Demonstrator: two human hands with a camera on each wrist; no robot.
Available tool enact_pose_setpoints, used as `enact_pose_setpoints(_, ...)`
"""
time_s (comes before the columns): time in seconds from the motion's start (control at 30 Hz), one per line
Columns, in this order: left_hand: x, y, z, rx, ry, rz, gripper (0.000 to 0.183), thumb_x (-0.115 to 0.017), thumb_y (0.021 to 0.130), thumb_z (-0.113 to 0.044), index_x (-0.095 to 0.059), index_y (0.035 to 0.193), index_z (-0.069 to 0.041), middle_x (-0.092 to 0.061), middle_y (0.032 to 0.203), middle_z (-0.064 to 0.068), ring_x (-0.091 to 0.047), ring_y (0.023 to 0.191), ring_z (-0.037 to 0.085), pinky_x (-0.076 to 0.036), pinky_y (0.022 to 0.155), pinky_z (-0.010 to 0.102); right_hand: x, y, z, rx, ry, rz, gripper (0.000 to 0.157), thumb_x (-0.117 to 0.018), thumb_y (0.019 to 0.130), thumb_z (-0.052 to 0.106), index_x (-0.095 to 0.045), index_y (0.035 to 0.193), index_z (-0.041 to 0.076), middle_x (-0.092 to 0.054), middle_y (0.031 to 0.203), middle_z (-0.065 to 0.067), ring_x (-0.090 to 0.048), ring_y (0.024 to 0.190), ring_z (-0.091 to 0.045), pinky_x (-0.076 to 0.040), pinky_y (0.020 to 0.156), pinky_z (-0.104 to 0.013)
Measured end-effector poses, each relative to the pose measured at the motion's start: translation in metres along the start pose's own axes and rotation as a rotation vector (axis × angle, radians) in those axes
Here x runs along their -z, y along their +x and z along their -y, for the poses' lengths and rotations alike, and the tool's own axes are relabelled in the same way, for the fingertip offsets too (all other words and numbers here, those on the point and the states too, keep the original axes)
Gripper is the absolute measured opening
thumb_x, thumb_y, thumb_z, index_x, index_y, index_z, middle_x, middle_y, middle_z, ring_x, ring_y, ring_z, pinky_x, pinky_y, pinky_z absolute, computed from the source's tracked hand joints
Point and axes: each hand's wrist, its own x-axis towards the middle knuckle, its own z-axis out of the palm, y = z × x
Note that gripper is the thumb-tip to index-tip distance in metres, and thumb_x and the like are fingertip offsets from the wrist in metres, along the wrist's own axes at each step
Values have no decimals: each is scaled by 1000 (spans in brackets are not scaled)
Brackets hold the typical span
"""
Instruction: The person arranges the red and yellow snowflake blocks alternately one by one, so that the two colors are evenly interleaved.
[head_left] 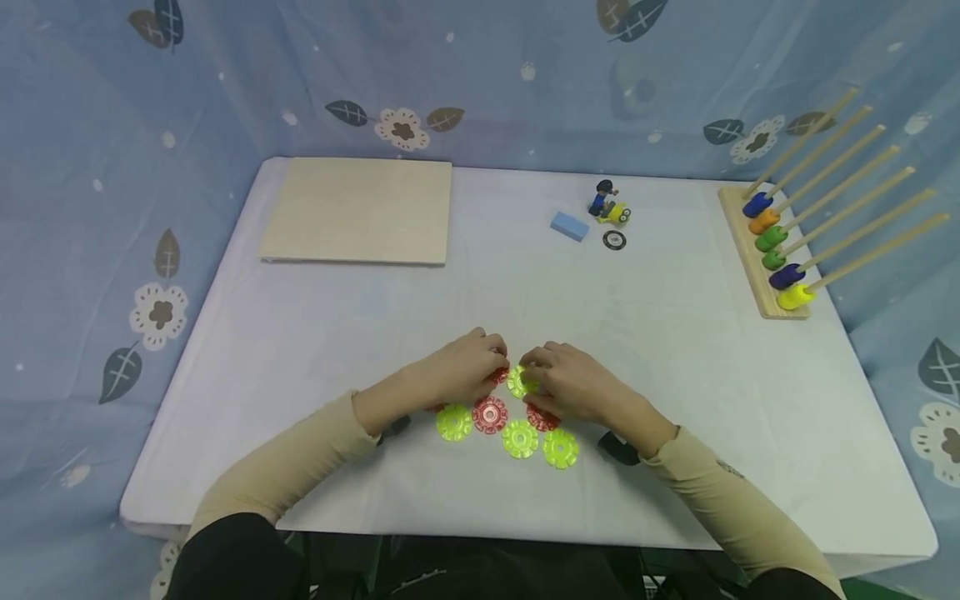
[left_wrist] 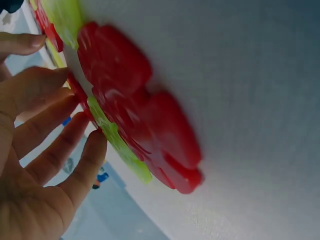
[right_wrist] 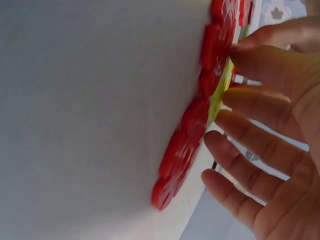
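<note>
Several flower-edged plastic discs, red and yellow-green, lie in a cluster near the table's front middle. My left hand (head_left: 463, 367) pinches a red disc (head_left: 500, 375) at the far side of the cluster, its fingers covering much of it. Just to the right, my right hand (head_left: 573, 382) holds a yellow-green disc (head_left: 517, 382) by its edge. Between and nearer me lie another red disc (head_left: 490, 415) and a yellow-green disc (head_left: 520, 439). A large red disc (left_wrist: 135, 110) fills the left wrist view's middle; whether neighbouring discs interlock or just touch, I cannot tell.
A pale wooden board (head_left: 356, 212) lies at the back left. Behind the discs are a blue block (head_left: 570, 227), a toy figure (head_left: 602, 198) with a yellow vehicle, and a round black chip (head_left: 614, 240). A wooden peg stand (head_left: 753, 258) with coloured beads stands at the right edge.
</note>
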Motion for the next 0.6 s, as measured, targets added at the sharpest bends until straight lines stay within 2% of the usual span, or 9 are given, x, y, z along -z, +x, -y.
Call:
enact_pose_setpoints(0.1,1,3,4,6,-21,6,29,-71,82,-17,-70,110,-10,-62,119,7,-56,103,24,-49,88,31,-1,3,3,-18,15,10,13,-76,79,24,-74,85,13,-70,111,-8,-64,96,-22,-54,84,-34)
enact_pose_setpoints(0.27,4,6,7,-4,3,3,32,-67,80,-9,-67,112,-10,-62,114,8,-58,98,23,-50,86,31,1,9,8,-64,31,48,14,-75,76,23,-74,83,11,-69,110,-10,-64,96,-24,-55,80,-32)
enact_pose_setpoints(0.5,13,10,11,34,6,30,32,-70,83,-20,-67,114,-11,-57,126,9,-50,114,25,-49,94,33,2,15,6,-125,62,69,23,-76,71,22,-73,89,7,-69,109,-10,-65,94,-24,-56,79,-32)
enact_pose_setpoints(0.6,14,14,11,13,-12,38,27,-67,84,-15,-68,110,-10,-57,127,9,-52,115,25,-48,97,32,2,15,7,-134,94,79,23,-75,71,22,-73,88,6,-69,108,-10,-66,93,-23,-56,80,-32)
